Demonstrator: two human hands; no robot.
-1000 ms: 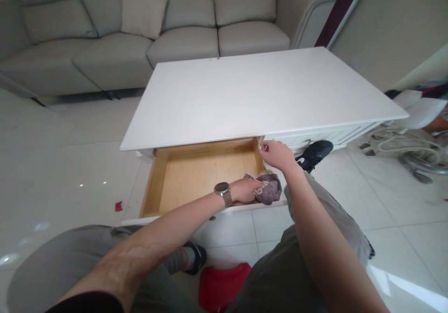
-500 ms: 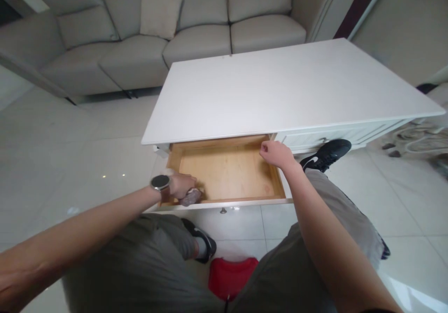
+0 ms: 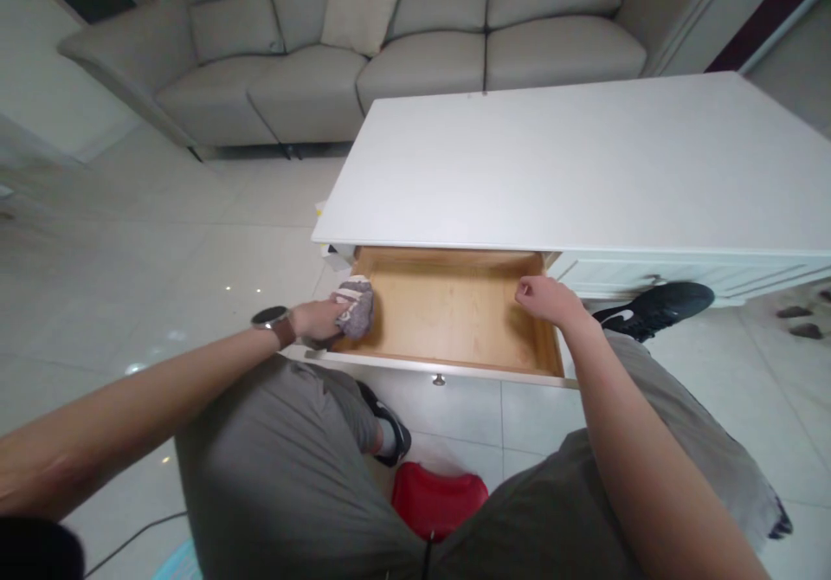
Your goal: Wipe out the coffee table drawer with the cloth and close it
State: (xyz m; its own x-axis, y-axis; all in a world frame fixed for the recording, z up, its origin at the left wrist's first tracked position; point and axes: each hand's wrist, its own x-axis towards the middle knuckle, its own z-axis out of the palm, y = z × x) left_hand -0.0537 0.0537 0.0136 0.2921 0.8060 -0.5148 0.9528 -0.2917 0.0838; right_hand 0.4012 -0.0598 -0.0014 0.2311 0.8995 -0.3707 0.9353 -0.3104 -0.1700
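Note:
A wooden drawer (image 3: 454, 307) stands pulled out from a white coffee table (image 3: 584, 164). My left hand (image 3: 316, 319), a watch on its wrist, is closed on a greyish-purple cloth (image 3: 356, 306) pressed against the drawer's left inner side. My right hand (image 3: 549, 298) grips the drawer's right side wall, fingers curled over its edge. The inside of the drawer shows bare wood and holds nothing but the cloth.
A grey sofa (image 3: 415, 52) with a cushion (image 3: 360, 0) stands behind the table. A red object (image 3: 438, 502) lies on the tiled floor between my legs. My black shoe (image 3: 655, 307) rests under the table at the right. A small knob (image 3: 440, 380) sits on the drawer front.
My left hand has carried the cloth from the drawer's right front corner across to its left side, then a little farther in. The right hand kept its hold. The view has swung left.

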